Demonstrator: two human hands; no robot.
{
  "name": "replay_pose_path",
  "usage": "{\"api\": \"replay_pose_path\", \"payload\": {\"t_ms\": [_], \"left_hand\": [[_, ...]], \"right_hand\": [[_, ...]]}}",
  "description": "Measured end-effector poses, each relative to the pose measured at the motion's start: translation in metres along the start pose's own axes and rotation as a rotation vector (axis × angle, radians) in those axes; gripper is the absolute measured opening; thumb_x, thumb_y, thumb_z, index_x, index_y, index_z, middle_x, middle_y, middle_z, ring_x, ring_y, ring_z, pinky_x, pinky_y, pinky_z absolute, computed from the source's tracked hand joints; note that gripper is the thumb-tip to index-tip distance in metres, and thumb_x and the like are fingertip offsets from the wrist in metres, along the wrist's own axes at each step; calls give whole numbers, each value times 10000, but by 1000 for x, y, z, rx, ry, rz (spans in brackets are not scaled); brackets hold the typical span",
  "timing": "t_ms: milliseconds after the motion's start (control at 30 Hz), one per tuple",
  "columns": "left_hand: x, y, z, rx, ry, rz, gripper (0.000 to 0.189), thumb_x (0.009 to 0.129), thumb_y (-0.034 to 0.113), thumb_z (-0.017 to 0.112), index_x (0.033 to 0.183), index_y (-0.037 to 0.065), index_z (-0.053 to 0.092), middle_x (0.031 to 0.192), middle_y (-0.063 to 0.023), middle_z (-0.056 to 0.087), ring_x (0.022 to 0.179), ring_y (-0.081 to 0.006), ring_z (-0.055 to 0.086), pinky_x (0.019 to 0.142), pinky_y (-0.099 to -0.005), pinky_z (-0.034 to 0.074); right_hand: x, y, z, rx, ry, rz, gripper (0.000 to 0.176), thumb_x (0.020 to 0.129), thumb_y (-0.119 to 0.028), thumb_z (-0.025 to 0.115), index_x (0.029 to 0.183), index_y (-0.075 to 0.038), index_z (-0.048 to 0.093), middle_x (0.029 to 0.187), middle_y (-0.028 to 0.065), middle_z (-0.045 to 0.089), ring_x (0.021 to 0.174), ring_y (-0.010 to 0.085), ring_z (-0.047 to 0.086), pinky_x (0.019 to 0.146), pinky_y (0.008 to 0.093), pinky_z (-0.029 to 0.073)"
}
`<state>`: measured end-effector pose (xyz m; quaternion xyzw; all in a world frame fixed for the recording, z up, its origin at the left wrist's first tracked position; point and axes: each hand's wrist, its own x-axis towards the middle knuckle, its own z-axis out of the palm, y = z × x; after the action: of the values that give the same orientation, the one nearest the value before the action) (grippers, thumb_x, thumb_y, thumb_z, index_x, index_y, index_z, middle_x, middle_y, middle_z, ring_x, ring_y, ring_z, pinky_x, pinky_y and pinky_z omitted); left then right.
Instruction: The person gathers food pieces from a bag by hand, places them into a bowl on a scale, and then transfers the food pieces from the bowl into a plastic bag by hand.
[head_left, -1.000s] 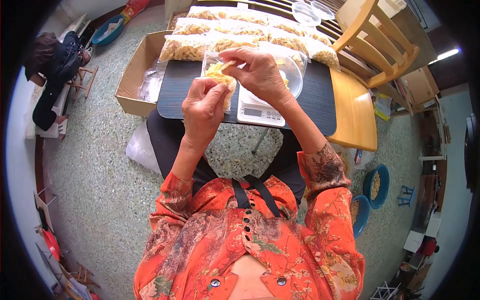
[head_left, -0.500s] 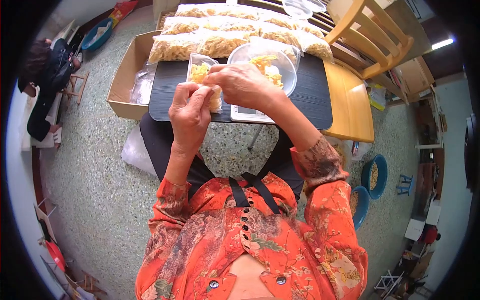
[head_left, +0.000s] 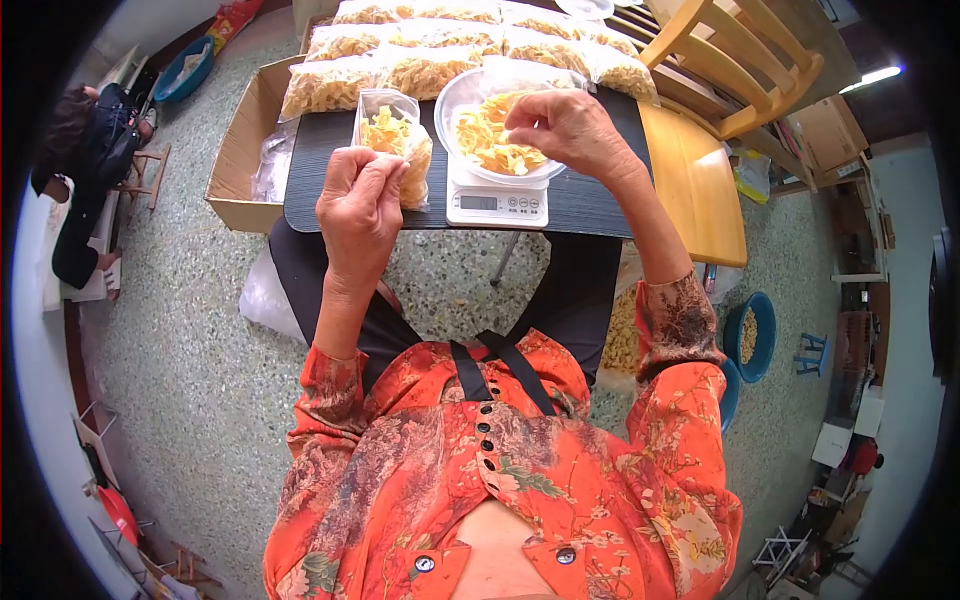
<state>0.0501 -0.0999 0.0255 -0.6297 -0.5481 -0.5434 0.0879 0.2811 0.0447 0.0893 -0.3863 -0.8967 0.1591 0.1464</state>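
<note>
My left hand [head_left: 357, 215] is closed in a pinch on the near edge of a clear plastic bag [head_left: 418, 172]. The bag stands at the table's front, its mouth open, partly filled with dried yellow flakes. To its right, a translucent bowl [head_left: 449, 118] holds more dried flakes [head_left: 490, 138] and sits on a white digital scale [head_left: 497, 207]. Over the bowl's right side, my right hand [head_left: 580, 130] has its fingers curled and bent towards the thumb, at the flakes. Whether a flake is between those fingertips is too small to make out.
Several filled bags [head_left: 425, 72] lie in rows behind the bowl on the dark table [head_left: 320, 185]. A cardboard box [head_left: 240, 150] stands left, a wooden chair [head_left: 720, 60] right. Blue basins [head_left: 768, 340] are on the floor. Another person [head_left: 90, 190] sits far left.
My right hand has moved from the bag rightwards to the bowl, uncovering the scale's display. My left hand keeps its pinch on the bag and has shifted slightly left.
</note>
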Motion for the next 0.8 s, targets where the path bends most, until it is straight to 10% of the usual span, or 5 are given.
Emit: {"api": "replay_pose_path", "payload": {"t_ms": [200, 533, 800], "left_hand": [[2, 2, 0, 3, -13, 11, 159, 793, -30, 780, 940, 4, 731, 902, -83, 603, 772, -219, 642, 694, -330, 541], [2, 2, 1, 16, -21, 15, 151, 801, -34, 773, 940, 3, 727, 901, -83, 604, 769, -219, 644, 693, -331, 543], [3, 3, 3, 1, -22, -9, 149, 800, -29, 777, 937, 5, 731, 901, -79, 601, 764, -214, 648, 684, -325, 540]], "right_hand": [[4, -1, 18, -340, -139, 74, 385, 733, -354, 794, 1035, -117, 764, 1001, 117, 737, 1011, 297, 689, 897, 405, 533], [8, 24, 39, -292, 1, -64, 150, 807, -191, 732, 911, -86, 754, 820, 128, 719, 846, 298, 707, 800, 402, 553], [4, 31, 5, 877, 103, 315, 143, 919, -142, 745, 942, -3, 719, 755, 17, 692, 673, 73, 658, 593, 222, 542]]}}
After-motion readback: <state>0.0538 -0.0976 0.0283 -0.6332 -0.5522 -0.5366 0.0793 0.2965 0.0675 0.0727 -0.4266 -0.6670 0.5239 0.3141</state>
